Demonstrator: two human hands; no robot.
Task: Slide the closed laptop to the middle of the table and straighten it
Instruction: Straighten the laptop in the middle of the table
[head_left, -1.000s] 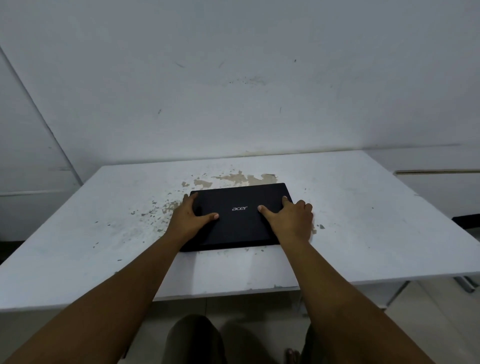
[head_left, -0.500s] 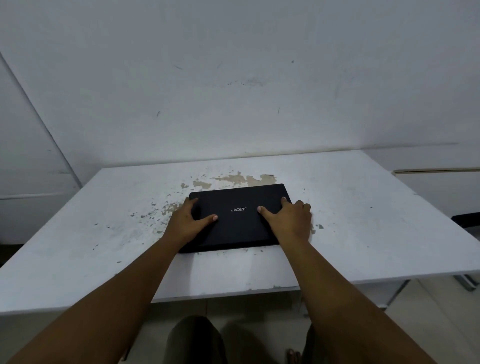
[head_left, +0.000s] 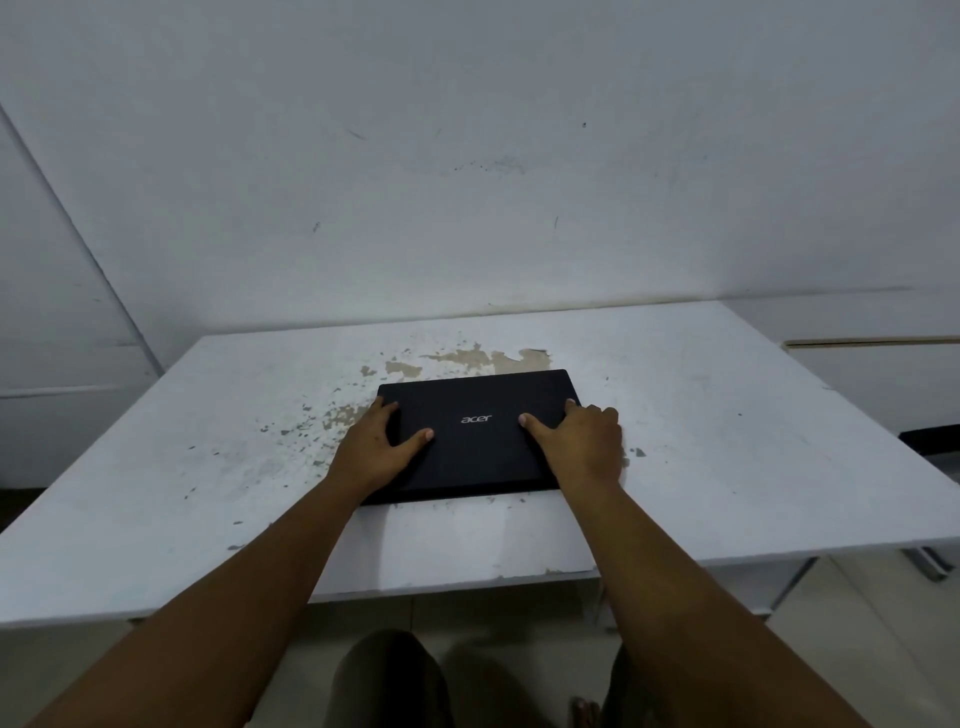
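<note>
A closed black laptop (head_left: 475, 441) with a silver logo lies flat near the middle of the white table (head_left: 727, 467), its edges nearly square to the table's front edge. My left hand (head_left: 376, 447) grips its left side, thumb lying on the lid and fingers wrapped over the left edge. My right hand (head_left: 582, 441) holds the right side the same way, thumb on the lid, fingers over the right edge. Both hands hide the laptop's near corners.
The tabletop has peeled, brownish patches (head_left: 483, 359) behind and left of the laptop. A white wall (head_left: 467, 182) rises right behind the table. A low white ledge (head_left: 878, 364) stands to the right. My knees and the tiled floor show below the front edge.
The laptop and both hands have stayed almost in place; only the view has shifted slightly.
</note>
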